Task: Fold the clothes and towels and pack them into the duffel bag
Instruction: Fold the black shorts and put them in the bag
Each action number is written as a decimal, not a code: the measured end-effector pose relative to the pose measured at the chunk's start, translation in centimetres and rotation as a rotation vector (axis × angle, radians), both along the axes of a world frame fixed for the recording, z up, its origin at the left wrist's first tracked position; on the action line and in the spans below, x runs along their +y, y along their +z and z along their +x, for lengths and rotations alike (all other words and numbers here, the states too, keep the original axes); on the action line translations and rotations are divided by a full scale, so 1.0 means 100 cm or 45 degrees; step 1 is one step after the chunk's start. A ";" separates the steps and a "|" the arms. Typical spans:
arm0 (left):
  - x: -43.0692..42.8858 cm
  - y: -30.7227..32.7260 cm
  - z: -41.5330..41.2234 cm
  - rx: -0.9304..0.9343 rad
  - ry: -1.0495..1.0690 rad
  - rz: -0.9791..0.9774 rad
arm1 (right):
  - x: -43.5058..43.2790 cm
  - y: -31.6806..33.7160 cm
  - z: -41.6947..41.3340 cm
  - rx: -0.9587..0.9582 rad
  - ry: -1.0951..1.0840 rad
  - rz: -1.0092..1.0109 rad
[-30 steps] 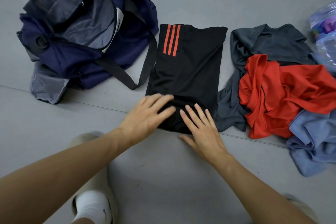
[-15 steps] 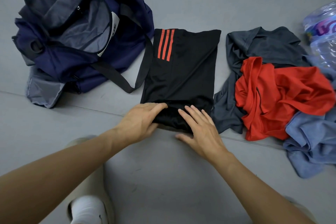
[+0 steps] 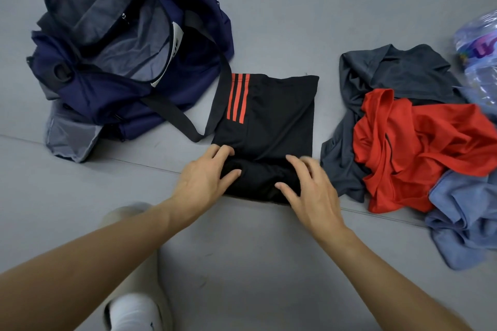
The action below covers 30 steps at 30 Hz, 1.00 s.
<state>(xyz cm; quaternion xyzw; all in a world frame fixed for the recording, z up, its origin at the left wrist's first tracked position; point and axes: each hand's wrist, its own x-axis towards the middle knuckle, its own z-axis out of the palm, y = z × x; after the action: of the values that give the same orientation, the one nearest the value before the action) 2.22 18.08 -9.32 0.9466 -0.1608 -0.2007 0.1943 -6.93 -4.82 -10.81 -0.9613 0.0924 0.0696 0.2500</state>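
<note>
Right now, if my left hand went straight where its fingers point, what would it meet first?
The black folded garment with orange stripes: your left hand holds its rolled near edge, and its flat part lies straight ahead.

Light even, diffuse, moderately bright. Shadows soft and faint. Motion blur on the right hand [image 3: 312, 191] at the fingers. The plastic bag [image 3: 481, 56] at right edge smeared. Wide-angle stretch toward frame edges.
</note>
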 end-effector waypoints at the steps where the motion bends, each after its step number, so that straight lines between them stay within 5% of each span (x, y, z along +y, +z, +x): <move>1: -0.002 0.001 0.001 -0.040 -0.021 0.026 | 0.003 -0.002 -0.002 -0.172 0.067 -0.054; 4: -0.001 -0.001 0.009 -0.239 -0.125 0.107 | 0.016 -0.006 -0.005 -0.370 0.340 -0.108; 8: 0.002 -0.007 0.009 -0.597 -0.618 -0.019 | 0.020 -0.023 -0.010 -0.047 0.524 -0.184; 11: 0.010 -0.016 -0.004 -0.534 -0.880 -0.101 | 0.015 -0.028 -0.004 0.005 0.497 -0.166; 22: 0.018 -0.021 0.002 -0.318 -0.712 -0.053 | 0.005 -0.012 0.001 -0.059 0.302 0.006; 30: 0.006 0.006 0.012 -0.033 -0.336 -0.170 | -0.017 0.020 0.030 0.270 0.134 0.302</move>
<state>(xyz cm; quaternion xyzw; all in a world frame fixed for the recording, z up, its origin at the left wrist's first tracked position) 3.40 18.67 -8.73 0.9047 -0.2992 -0.2013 0.2269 -3.90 -6.48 -8.78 -0.9159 0.0588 0.1941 0.3464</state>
